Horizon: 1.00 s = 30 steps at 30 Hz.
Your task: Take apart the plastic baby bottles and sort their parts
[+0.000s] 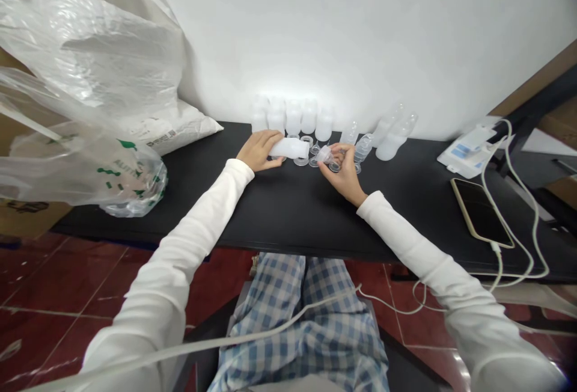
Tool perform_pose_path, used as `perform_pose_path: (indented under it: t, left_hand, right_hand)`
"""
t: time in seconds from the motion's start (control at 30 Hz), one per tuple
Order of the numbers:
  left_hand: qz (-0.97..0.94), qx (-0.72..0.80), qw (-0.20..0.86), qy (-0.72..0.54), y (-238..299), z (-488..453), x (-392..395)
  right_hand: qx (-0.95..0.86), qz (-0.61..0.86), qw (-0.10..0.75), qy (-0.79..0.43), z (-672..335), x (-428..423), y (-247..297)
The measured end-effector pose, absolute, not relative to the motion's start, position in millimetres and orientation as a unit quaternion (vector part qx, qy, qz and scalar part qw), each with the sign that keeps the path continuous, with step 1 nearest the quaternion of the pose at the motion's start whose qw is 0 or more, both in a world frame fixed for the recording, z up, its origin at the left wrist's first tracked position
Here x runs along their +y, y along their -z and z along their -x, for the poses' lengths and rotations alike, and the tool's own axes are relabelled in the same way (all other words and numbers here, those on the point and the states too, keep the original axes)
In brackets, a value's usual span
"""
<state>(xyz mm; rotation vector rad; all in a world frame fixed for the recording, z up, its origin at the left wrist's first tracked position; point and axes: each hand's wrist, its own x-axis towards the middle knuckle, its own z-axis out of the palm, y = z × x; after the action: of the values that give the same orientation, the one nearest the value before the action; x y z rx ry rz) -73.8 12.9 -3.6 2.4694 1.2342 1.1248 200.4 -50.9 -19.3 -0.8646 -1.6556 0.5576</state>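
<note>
My left hand (pixel 258 150) is wrapped round a white translucent plastic bottle (pixel 292 148) held on its side just above the black table (pixel 279 205). My right hand (pixel 343 171) pinches a small clear cap-like piece (pixel 323 154) close to the bottle's open end. Small clear rings (pixel 306 140) lie on the table between and behind the hands. A row of upright white bottles (pixel 293 116) stands against the wall behind them. More bottles (pixel 395 136) lie tilted to the right of that row.
Large plastic bags (pixel 85 109) fill the left end of the table. A phone (pixel 480 211) on a white charging cable (pixel 532 223) lies at the right, beside a white and blue packet (pixel 469 151). Red tiled floor shows below the table edge.
</note>
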Motion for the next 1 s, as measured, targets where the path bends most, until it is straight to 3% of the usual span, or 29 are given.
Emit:
perform_pose_path:
  t: [0.37, 1.0]
  left_hand:
    - [-0.904, 0.269, -0.105, -0.315, -0.1, 63.0, 5.3]
    - [-0.917, 0.23, -0.094, -0.312, 11.1, 66.0, 6.4]
  right_hand:
    - [-0.799, 0.328, 0.494, -0.099, -207.5, -44.0, 23.4]
    - [-0.827, 0.305, 0.464, -0.087, -212.9, -46.8, 21.3]
